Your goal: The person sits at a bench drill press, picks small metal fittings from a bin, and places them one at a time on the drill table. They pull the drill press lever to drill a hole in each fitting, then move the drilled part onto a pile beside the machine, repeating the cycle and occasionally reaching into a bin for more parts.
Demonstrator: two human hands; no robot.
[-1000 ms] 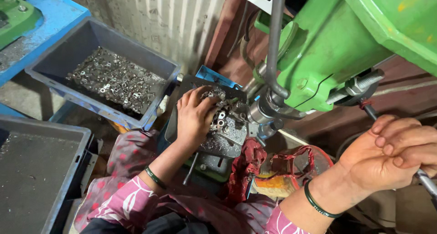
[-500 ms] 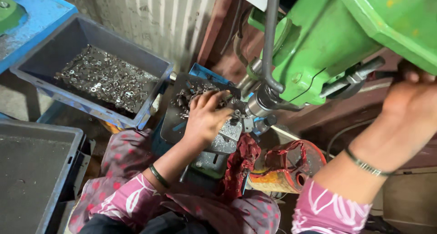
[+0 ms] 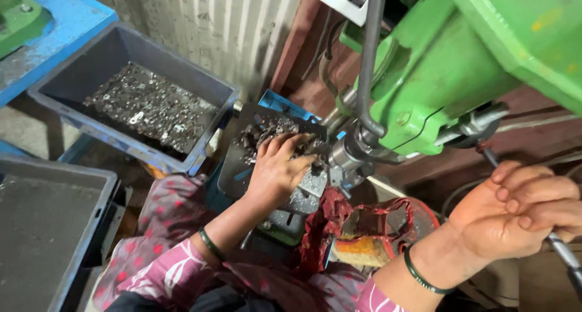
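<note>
The green drill press (image 3: pixel 461 63) fills the upper right of the view, its head tilted across the frame with the spindle (image 3: pixel 347 155) pointing down toward the work table. To the left, a blue-grey plastic crate (image 3: pixel 73 75) holds a layer of small metal parts (image 3: pixel 145 109); a second, dark grey crate (image 3: pixel 42 227) sits at the lower left, nearer the person. A dark metal tray (image 3: pixel 233 166) below the spindle carries a heap of small dark metal pieces (image 3: pixel 264 133). A red, worn container (image 3: pixel 370 227) stands just below and right of the tray. The right hand (image 3: pixel 515 218) is at the right edge, fingers curled together and clamped around the metal feed lever (image 3: pixel 564 254) of the press. The left hand (image 3: pixel 279 169) rests on the tray just beside the spindle, fingers bent and slightly apart over the pieces; whether it pinches one cannot be told. Each wrist wears a dark green bangle (image 3: pixel 424 275).
</note>
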